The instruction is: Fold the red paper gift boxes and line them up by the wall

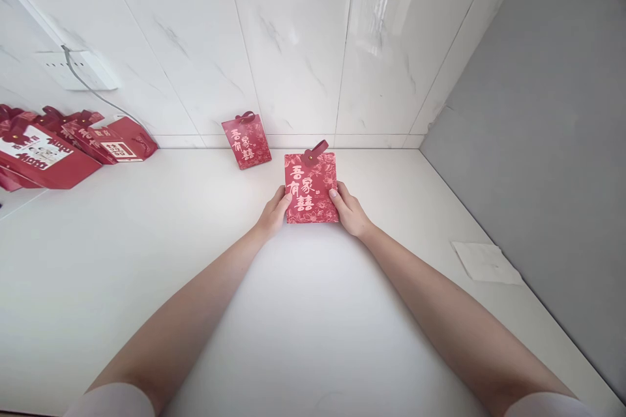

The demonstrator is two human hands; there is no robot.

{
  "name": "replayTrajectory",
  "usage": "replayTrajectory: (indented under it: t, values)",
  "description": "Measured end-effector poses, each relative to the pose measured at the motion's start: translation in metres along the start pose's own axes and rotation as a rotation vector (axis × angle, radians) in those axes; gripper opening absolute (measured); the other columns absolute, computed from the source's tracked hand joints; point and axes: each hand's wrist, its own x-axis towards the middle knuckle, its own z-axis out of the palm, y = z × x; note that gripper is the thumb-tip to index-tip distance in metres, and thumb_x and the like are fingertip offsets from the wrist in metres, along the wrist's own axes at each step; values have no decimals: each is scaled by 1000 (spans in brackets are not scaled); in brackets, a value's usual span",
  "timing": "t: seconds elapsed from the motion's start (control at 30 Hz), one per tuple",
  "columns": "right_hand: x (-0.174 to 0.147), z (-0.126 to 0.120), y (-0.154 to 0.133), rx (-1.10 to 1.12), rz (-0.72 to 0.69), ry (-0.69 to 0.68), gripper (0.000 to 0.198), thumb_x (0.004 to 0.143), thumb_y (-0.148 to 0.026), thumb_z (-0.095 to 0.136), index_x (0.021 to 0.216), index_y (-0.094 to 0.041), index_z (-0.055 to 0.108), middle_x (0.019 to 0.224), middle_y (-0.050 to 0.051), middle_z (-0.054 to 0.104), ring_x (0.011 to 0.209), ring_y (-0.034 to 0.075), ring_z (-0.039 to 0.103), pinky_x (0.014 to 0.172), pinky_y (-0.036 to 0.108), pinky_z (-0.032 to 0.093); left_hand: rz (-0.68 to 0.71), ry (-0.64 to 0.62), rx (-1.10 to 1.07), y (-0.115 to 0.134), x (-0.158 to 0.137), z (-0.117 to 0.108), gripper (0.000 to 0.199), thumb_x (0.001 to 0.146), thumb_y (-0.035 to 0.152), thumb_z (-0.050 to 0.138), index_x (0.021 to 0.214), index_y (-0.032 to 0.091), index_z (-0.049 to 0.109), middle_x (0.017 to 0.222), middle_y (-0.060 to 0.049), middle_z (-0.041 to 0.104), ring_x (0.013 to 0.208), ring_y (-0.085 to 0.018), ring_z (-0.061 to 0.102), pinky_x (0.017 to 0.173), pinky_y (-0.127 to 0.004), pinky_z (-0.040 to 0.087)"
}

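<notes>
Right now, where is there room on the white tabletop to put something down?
Bare white tabletop lies between the left forearm and right forearm, between the left forearm and the clustered red packages, and between the right hand and white paper. It's crowded at that cluster and around the held package, near another package by the tiled wall.

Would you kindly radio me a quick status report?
Left hand, right hand gripping red package by its sides. Second package behind, leftward, apart. Nothing seen blocking.

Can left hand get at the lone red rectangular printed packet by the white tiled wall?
Probably not without letting go: the left hand is holding the held red printed packet. Nothing visible blocks the lone packet.
</notes>
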Motion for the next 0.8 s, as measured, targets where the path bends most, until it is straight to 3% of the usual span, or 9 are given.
replayTrajectory:
  t: [0.37,0.5,0.6,0.7,0.8]
  values:
    - [0,0,3,-9,-13,24,55,94,-66,32,133,-29,45,127,6,64,116,29,60,101,47,43,42,-20,75,4,-1,0,49,92,55,45,132,27,52,127,-5,63,118,-21,58,103,-37,46]
    - [-1,-1,3,-55,-93,44,56,97,-64,25,140,-31,40,127,5,65,116,30,60,100,49,43,144,172,210,9,-3,-1,59,92,53,50,144,27,40,122,-7,64,103,-20,65,91,-35,52]
    - [-1,0,4,-129,-133,-2,53,97,-62,30,138,-31,39,120,7,67,106,31,64,93,49,47,258,269,330,14,-5,-2,52,93,51,48,139,26,49,125,-8,63,101,-19,64,83,-32,53]
    - [-1,2,5,-200,-138,-10,47,98,-60,30,126,-27,47,109,9,69,94,31,66,83,48,51,350,291,485,16,-7,-3,45,96,50,43,129,24,61,125,-8,63,111,-21,60,89,-32,51]
    - [-2,4,2,-256,-226,55,48,99,-57,28,128,-25,49,116,11,66,99,30,64,85,47,52,387,183,537,12,-7,-6,55,97,54,36,141,24,49,135,-9,57,124,-23,52,105,-39,42]
